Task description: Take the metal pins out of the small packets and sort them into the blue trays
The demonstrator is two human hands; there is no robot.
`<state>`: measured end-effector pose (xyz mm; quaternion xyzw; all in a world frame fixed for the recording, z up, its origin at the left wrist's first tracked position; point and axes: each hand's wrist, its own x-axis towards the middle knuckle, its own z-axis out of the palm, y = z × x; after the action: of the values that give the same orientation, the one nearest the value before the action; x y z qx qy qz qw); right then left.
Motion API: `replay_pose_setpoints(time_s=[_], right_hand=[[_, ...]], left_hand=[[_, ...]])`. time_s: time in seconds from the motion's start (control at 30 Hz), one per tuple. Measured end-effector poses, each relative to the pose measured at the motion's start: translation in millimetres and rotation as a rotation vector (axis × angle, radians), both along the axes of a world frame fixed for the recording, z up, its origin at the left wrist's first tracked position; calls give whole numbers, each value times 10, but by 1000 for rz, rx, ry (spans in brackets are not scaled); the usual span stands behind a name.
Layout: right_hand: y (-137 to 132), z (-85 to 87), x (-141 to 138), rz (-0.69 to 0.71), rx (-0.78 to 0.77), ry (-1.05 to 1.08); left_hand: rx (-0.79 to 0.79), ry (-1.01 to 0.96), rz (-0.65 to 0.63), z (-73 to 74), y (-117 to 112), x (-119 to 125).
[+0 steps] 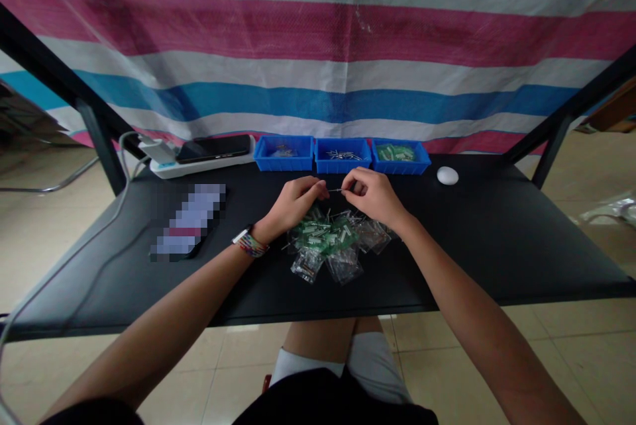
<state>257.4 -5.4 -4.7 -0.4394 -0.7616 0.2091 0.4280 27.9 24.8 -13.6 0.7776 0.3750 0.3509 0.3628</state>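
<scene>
A thin metal pin spans the small gap between my two hands, just in front of the blue bins. My right hand pinches one end between thumb and fingertips. At the other end, my left hand has its thumb and fingers closed, with the grip itself partly hidden. Below both hands lies a pile of small clear bags and green-tinted bags holding small metal and pale pieces. Loose metal pins lie among the bags.
Behind my hands stand a left blue bin, a middle blue bin with metal pins, and a right blue bin with green bags. A power strip carries a dark phone. A white rounded object sits right; a blurred-out device lies left.
</scene>
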Motion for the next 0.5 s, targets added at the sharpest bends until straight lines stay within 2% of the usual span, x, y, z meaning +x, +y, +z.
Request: replay_pose_setpoints(time_s=[0.2, 0.3, 0.5], right_hand=[[-11, 0, -34, -5, 6, 57], [1, -22, -33, -29, -104, 136], [25, -53, -45, -26, -324, 309]], left_hand=[[-39, -106, -8, 17, 2, 9], [-79, -216, 3, 18, 0, 25], [14, -264, 78, 49, -21, 41]])
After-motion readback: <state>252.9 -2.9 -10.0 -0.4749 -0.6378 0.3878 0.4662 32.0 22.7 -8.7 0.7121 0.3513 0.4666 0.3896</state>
